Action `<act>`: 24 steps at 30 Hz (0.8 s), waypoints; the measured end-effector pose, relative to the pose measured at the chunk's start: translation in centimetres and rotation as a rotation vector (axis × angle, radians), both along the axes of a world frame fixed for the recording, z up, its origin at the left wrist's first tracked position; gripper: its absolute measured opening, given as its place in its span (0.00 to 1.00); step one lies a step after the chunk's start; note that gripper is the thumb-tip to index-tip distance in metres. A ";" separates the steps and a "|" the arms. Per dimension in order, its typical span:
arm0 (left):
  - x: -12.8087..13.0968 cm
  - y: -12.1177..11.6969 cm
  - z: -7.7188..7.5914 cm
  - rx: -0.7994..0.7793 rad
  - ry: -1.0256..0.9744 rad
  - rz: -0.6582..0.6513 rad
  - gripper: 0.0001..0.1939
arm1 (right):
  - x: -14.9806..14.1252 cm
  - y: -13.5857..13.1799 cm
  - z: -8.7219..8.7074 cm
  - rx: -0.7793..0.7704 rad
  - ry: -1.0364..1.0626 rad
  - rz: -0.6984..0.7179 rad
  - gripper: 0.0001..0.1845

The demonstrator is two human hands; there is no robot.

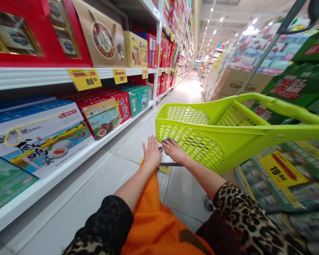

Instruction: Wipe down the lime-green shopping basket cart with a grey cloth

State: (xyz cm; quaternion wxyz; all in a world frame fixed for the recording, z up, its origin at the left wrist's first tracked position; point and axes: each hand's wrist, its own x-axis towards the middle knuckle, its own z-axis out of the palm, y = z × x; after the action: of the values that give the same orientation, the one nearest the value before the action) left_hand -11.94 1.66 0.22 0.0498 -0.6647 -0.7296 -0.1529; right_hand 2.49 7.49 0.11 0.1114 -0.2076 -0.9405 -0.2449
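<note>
Left hand (152, 154): yours, open, fingers (150, 143) spread, just beside the cart's dark bar (171, 164).
Right hand (174, 150): yours, fingers (167, 143) curled at that bar; can't tell if clenched.
Cart (228, 141): lime green, ahead of you over the tile floor (180, 191); hands likely placed to steer.
Shelf (69, 169): gift boxes (103, 113) face the aisle for display.
Count: 2 hands, 1 cart, 3 price tags (84, 79) on the upper shelf edge.

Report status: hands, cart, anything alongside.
Left hand open, fingers spread, above dark cart bar. Right hand at lime-green plastic cart basket, grip unclear. Gift-box shelving left, wet-wipes cartons right.
</note>
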 end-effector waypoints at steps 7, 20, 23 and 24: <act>-0.6 0.4 0.3 -0.007 -0.045 0.063 0.39 | -3.2 1.5 6.6 0.095 0.195 -0.068 0.23; 0.6 0.5 0.2 0.018 -0.011 -0.011 0.38 | 1.3 -0.3 0.5 0.032 0.066 0.004 0.18; 2.0 0.8 0.4 0.026 -0.012 -0.034 0.38 | 2.1 -0.2 4.5 0.124 0.245 -0.060 0.22; 2.5 0.9 0.5 0.033 -0.011 -0.047 0.38 | 2.4 -0.2 5.5 0.139 0.287 -0.088 0.23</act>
State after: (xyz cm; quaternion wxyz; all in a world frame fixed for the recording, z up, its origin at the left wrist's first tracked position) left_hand -9.47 2.58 0.71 0.0529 -0.6798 -0.7115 -0.1697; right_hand 4.94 7.32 5.59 0.2480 -0.2731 -0.8858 -0.2816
